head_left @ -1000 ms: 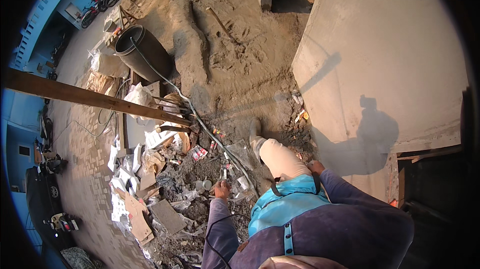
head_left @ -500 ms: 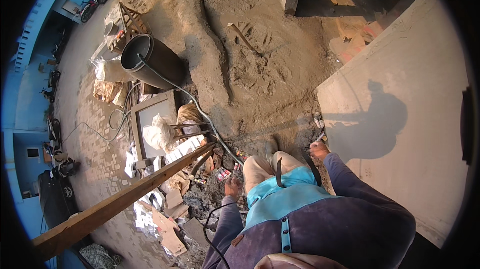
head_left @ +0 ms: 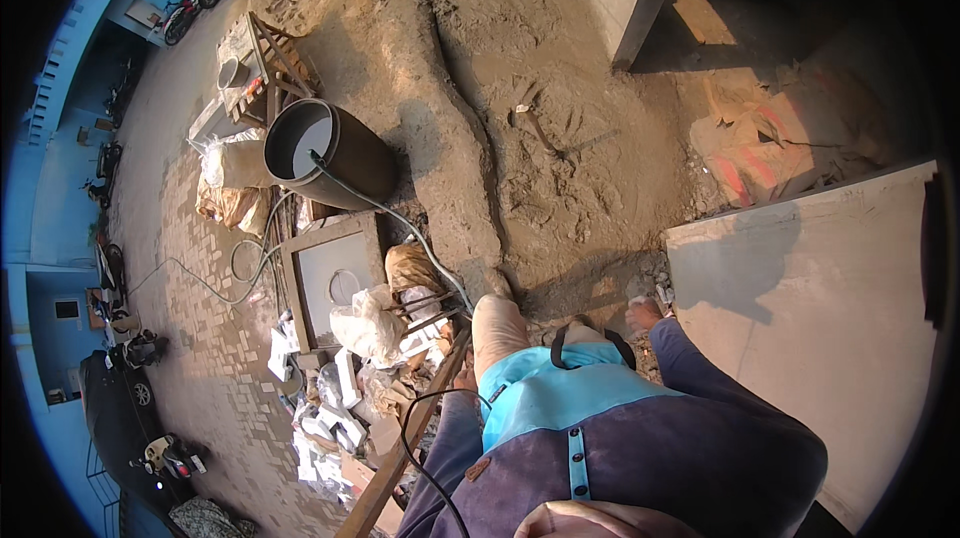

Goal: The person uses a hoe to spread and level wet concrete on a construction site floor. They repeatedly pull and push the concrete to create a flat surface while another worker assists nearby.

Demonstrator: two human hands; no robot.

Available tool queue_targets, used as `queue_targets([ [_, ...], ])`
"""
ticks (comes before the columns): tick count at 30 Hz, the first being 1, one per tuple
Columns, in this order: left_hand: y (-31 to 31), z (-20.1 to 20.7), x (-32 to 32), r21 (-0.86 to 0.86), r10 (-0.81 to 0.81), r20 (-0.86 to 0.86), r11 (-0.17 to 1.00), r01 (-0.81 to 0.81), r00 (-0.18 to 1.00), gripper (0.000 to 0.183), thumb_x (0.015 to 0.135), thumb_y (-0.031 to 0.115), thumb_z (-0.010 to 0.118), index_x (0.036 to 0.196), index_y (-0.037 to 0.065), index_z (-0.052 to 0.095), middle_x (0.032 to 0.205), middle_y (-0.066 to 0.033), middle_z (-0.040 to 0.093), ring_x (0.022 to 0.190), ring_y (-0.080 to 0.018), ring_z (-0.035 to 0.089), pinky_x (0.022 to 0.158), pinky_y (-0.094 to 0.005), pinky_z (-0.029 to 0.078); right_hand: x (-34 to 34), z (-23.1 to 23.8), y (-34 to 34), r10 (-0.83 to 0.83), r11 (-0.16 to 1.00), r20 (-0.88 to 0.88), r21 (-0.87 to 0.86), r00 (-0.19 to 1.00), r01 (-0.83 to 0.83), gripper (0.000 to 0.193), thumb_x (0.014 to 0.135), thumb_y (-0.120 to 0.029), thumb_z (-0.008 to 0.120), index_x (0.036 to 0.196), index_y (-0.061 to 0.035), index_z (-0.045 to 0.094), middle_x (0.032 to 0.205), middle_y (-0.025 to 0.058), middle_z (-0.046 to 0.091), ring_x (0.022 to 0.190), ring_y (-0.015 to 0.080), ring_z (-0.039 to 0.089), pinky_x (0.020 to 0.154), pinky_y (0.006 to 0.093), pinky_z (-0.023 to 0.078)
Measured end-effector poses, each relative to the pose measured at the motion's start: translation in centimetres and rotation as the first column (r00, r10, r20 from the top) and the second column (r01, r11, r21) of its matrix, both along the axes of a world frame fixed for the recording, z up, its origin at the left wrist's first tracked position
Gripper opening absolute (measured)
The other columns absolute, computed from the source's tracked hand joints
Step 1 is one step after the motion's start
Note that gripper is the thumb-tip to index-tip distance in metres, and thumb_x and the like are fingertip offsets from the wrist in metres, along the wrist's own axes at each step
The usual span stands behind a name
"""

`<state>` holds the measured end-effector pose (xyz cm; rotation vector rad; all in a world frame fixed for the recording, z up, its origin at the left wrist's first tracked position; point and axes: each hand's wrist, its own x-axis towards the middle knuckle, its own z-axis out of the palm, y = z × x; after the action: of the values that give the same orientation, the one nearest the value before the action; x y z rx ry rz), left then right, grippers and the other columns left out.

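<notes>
My left hand hangs low beside my left thigh, close to a long wooden beam. Its fingers are mostly hidden, so a grip on anything does not show. On the other side, my right hand is held near the left edge of a pale upright panel. Its fingers are blurred and too small to read. My left leg is forward at the edge of a wide bed of wet grey-brown mortar. A wooden tool handle sticks up from the mortar, out of reach of both hands; its head is buried.
A dark drum with a green hose stands left of the mortar's raised rim. Nearer lie a framed board, a white plastic bag and white broken pieces. A concrete column rises at the far right.
I have stepped forward, my left leg now nearer the mortar's edge. The beam appears steeper and closer beside my left arm. My right hand is slightly lower in view, still by the panel.
</notes>
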<state>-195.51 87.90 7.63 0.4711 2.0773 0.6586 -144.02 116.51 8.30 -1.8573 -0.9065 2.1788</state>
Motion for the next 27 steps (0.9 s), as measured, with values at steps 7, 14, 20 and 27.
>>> queue_targets([
  [7,7.4,4.2,-11.3,-0.213,0.236,0.597,0.968,-0.132,0.767,0.026,0.104,0.024,0.058,0.121,0.004,0.057,0.089,-0.0182,0.067,0.066,-0.0349,0.066,0.053,-0.0456,0.051,-10.0,6.7,-6.4,0.332,0.51,0.679,0.455,0.655,-0.73,0.018,0.094,-0.015,0.06,0.085,-0.0047,0.071,0.088,0.011,0.072,0.082,0.0254,0.074,0.063,0.0429,0.057],
  [14,27.8,6.4,-24.5,-0.123,0.125,0.451,0.989,-0.078,0.884,0.032,0.104,0.029,0.058,0.128,0.009,0.054,0.101,-0.0129,0.068,0.082,-0.031,0.068,0.06,-0.0394,0.052,-14.4,11.4,-0.4,-0.339,0.936,0.228,-0.014,0.913,0.352,0.027,0.099,-0.019,0.055,0.12,-0.0027,0.063,0.102,0.0169,0.073,0.087,0.0296,0.073,0.066,0.0436,0.06],
  [20,47.0,13.1,-23.2,0.237,-0.154,0.283,0.968,0.087,0.947,0.033,0.105,0.033,0.055,0.126,0.007,0.058,0.101,-0.0124,0.072,0.08,-0.0239,0.072,0.065,-0.0371,0.058,-12.6,5.1,3.6,-0.638,0.741,0.084,-0.204,0.765,0.64,0.025,0.099,-0.019,0.059,0.118,-0.0019,0.063,0.101,0.0193,0.072,0.082,0.0296,0.073,0.068,0.0441,0.061],
  [27,61.2,13.9,-22.2,0.399,-0.335,0.326,0.897,0.192,0.884,0.037,0.104,0.036,0.06,0.121,0.003,0.061,0.093,-0.0086,0.068,0.076,-0.02,0.071,0.062,-0.0292,0.058,-15.1,-7.1,15.6,0.198,0.951,0.433,0.134,0.879,-0.28,0.02,0.098,-0.023,0.064,0.103,-0.0046,0.07,0.09,0.014,0.071,0.082,0.0268,0.069,0.07,0.0468,0.053],
])
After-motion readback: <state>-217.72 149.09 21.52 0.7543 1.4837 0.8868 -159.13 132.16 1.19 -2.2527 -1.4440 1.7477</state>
